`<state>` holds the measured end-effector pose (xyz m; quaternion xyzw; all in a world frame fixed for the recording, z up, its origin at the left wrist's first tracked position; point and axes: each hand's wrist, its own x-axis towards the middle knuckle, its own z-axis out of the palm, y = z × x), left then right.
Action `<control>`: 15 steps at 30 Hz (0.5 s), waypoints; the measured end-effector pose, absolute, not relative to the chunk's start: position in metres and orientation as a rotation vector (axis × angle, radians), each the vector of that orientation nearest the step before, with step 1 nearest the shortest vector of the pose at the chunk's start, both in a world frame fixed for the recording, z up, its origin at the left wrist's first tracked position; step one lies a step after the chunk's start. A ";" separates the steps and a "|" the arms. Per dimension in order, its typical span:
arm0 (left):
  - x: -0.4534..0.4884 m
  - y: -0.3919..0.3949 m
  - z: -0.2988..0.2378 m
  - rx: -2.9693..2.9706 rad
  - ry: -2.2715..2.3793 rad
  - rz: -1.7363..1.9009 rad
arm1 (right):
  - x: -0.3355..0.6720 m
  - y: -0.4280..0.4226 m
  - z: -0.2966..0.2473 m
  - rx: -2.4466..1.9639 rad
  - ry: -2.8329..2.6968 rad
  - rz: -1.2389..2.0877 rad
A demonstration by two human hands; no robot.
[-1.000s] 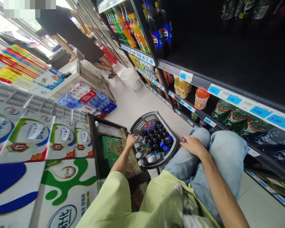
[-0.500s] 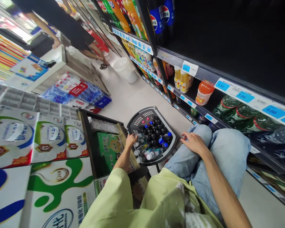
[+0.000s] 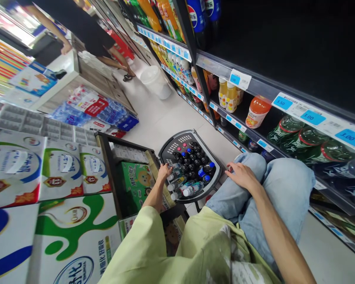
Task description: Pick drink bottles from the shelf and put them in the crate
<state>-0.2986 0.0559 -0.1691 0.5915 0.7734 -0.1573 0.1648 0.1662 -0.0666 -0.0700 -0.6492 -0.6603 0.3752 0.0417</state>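
Note:
I am crouched in a shop aisle in pale blue jeans. My left hand reaches into a dark shopping basket on the floor, fingers curled on a clear bottle at its near-left edge. Several dark-capped and white-capped bottles fill the basket. My right hand lies flat on my left knee with fingers spread and nothing in it.
Drink shelves with blue price tags run along the right. Stacked milk cartons and a black crate stand left. A white bucket, water-bottle packs and another person at a counter are farther down the aisle.
My view has tilted slightly down and left. My left hand stays at the basket's near-left bottles, the fingers closing a little. My right hand has not moved from the knee.

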 end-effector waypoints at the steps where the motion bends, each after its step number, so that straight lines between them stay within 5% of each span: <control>1: -0.298 0.056 -0.167 1.689 2.198 -0.451 | 0.166 -0.067 -0.069 -1.984 -2.023 1.147; 15: -0.222 0.037 -0.109 2.093 1.942 0.055 | 0.166 -0.066 -0.057 -1.973 -2.020 1.165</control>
